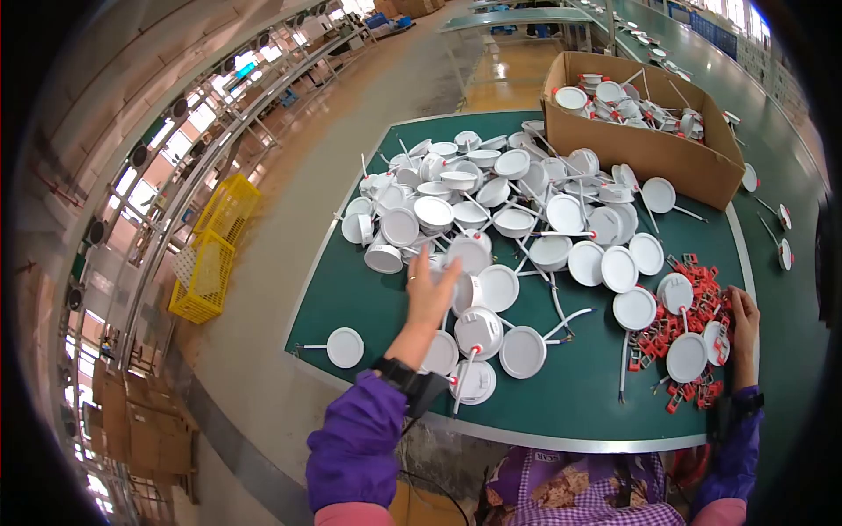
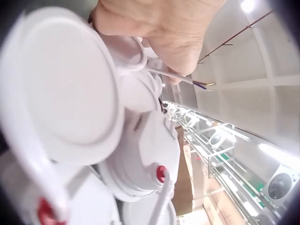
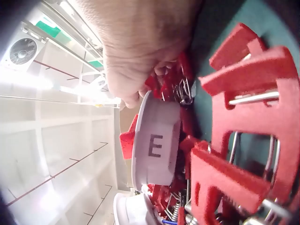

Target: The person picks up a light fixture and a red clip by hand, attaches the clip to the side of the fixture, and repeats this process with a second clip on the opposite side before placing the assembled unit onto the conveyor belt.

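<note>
My left hand (image 1: 428,296) reaches over the near side of a heap of white round lamps (image 1: 434,211), fingers spread and thumb apart. Its fingertips are right by a lamp (image 1: 471,254). In the left wrist view, a white cable (image 2: 171,74) with bare wire ends passes by the thumb. At the right table edge, my right hand (image 1: 744,329) has its fingers down at a pile of red spring clips (image 1: 645,340). Beside those fingers in the right wrist view stands a lamp (image 3: 157,145) marked "E"; whether they pinch a clip I cannot tell.
A cardboard box (image 1: 649,149) of lamps stands at the table's far right corner. One lamp (image 1: 345,347) lies alone near the left edge of the green table (image 1: 351,298). Along the right runs a conveyor (image 1: 745,105) with scattered lamps. Yellow crates (image 1: 206,279) sit on the floor.
</note>
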`<state>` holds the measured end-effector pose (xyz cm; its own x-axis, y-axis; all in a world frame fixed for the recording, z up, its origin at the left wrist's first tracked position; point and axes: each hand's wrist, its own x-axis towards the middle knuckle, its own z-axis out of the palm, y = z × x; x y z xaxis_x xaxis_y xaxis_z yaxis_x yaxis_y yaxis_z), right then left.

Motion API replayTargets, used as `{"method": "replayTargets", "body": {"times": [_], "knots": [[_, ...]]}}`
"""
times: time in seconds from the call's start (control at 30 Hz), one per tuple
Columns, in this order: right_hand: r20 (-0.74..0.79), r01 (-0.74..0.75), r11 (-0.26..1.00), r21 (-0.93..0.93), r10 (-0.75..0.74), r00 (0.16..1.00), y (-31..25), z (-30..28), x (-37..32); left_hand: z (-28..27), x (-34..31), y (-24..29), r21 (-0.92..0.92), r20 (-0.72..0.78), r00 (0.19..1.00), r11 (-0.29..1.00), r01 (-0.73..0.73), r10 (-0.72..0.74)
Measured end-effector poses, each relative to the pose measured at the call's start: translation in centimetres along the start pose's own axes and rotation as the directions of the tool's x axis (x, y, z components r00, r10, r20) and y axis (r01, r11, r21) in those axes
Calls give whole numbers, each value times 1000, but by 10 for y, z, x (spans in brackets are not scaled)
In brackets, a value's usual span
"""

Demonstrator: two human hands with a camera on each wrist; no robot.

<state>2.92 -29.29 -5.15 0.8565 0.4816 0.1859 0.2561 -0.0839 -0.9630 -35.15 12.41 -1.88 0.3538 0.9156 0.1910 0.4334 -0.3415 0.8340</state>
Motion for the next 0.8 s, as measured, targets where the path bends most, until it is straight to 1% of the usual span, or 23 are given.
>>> {"method": "replayTargets", "body": {"times": [0.03,0.07,0.1,0.13,0.17,0.2,0.23,0.3,0.33,0.37,0.4,0.43,0.47,0.5,0.53,0.57,0.63,0.7,0.77,0.8], "knots": [[-6,0,1000,-2,0,1000,1,1,1,17,-5,12,81,-32,999,996,35,-33],[1,14,1000,24,-14,1000,0,2,1,35,-5,22,11,-44,995,996,87,-87],[9,25,998,50,-26,1000,-2,2,-1,49,-4,31,-72,-15,999,997,36,-37],[2,25,998,50,-25,1000,-4,4,-2,67,-2,36,38,-39,998,998,44,-43],[5,23,998,55,-24,1000,-3,3,-1,80,0,44,21,-29,999,999,40,-40],[7,13,998,63,-14,1000,-2,2,0,89,2,53,16,0,999,999,45,-45],[8,2,998,68,-3,1000,-1,2,-1,93,3,65,22,63,993,995,101,-102],[10,1,998,57,-2,1000,-4,2,-1,87,4,78,36,163,983,996,86,-91],[-9,-10,996,92,11,1000,-5,4,-2,76,11,74,20,348,936,999,44,-48],[-26,-24,991,130,28,999,-5,5,-2,54,19,66,-1,521,854,1000,8,-6],[-23,-31,991,131,34,999,-3,5,0,18,12,84,48,594,804,997,-58,19],[-18,-17,993,120,19,1000,1,3,2,-15,5,98,74,627,775,997,32,-72],[-14,-5,994,108,7,1000,4,2,1,-45,2,96,96,563,825,995,-1,-54],[-14,-11,994,109,13,1000,2,3,2,-72,-7,92,1,467,884,1000,-31,27],[-10,-31,995,100,32,999,-3,4,0,-106,-9,76,179,445,890,964,-197,99],[-8,-50,995,89,51,999,-5,4,-1,-137,-10,56,348,437,882,871,-346,176],[-7,-46,995,92,47,999,-2,3,1,-179,-27,15,483,362,931,864,-141,-50],[8,-35,996,78,35,999,-4,4,0,-200,-44,-47,459,469,877,878,-137,-108],[12,-15,997,81,14,1000,-3,5,0,-178,-73,-37,408,488,868,903,-138,-88],[5,-10,996,89,10,1000,-5,7,-1,-164,-86,-27,407,499,865,896,-178,-55]]}}
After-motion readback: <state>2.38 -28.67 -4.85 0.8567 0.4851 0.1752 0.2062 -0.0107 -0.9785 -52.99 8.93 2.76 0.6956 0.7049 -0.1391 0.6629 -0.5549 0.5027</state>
